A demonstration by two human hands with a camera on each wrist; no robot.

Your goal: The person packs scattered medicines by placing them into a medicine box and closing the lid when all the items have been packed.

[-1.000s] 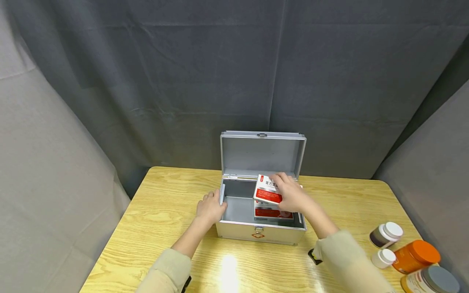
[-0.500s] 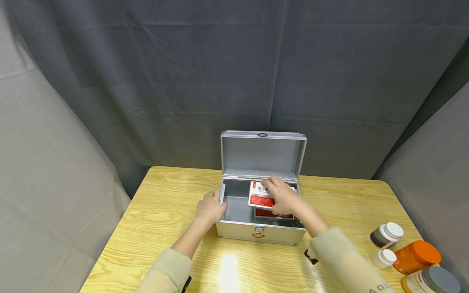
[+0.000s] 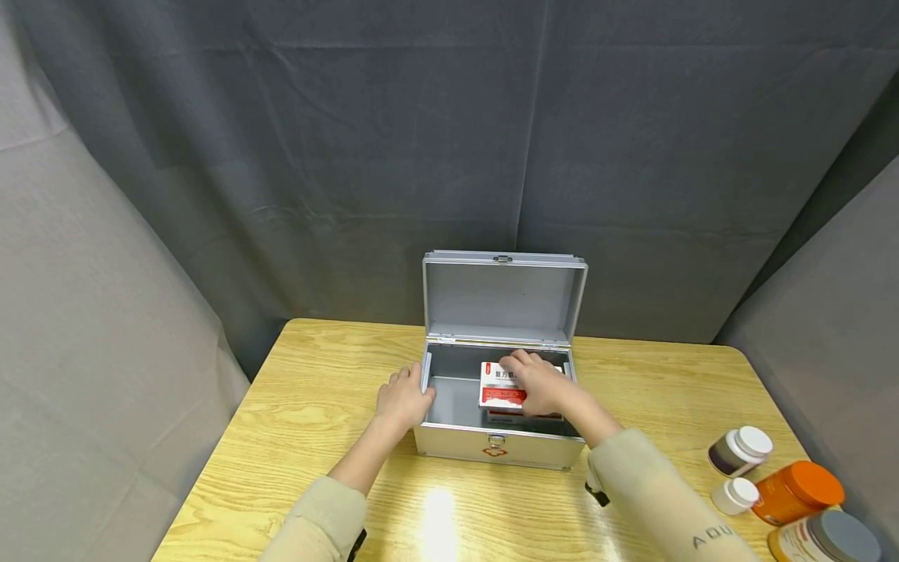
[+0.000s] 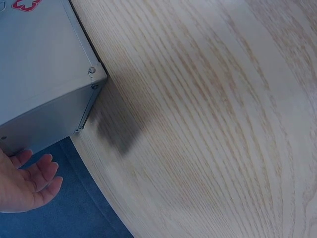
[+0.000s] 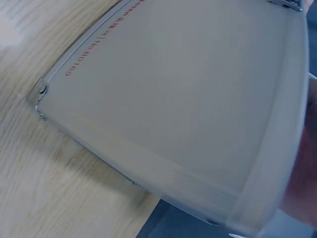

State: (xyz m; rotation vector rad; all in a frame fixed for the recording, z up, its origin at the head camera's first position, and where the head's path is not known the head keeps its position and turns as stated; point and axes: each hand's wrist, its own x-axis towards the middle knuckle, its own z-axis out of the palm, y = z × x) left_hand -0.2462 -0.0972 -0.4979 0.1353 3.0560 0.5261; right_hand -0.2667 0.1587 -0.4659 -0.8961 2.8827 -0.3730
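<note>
An open silver first-aid case (image 3: 456,445) stands at the middle of the table, its lid (image 3: 502,300) raised at the back. My right hand (image 3: 542,388) reaches into the case and grips a white and red medicine box (image 3: 500,386), covering its right part. Below it, a second medicine box (image 3: 506,417) shows only a strip along its front. My left hand (image 3: 403,400) holds the case's left wall, thumb over the rim; its fingers (image 4: 42,173) lie along the outer side in the left wrist view. The right wrist view mostly shows the case's outside (image 5: 173,99), hiding the held box.
On the right of the wooden table (image 3: 316,375) stand a dark bottle with a white cap (image 3: 740,450), a small white bottle (image 3: 735,496), an orange jar (image 3: 798,492) and a grey-lidded jar (image 3: 825,537). Grey curtains (image 3: 351,156) hang behind and at both sides.
My right hand has lowered the medicine box into the case, slightly left and toward me, so it now covers most of the lower box. The left hand stays in place.
</note>
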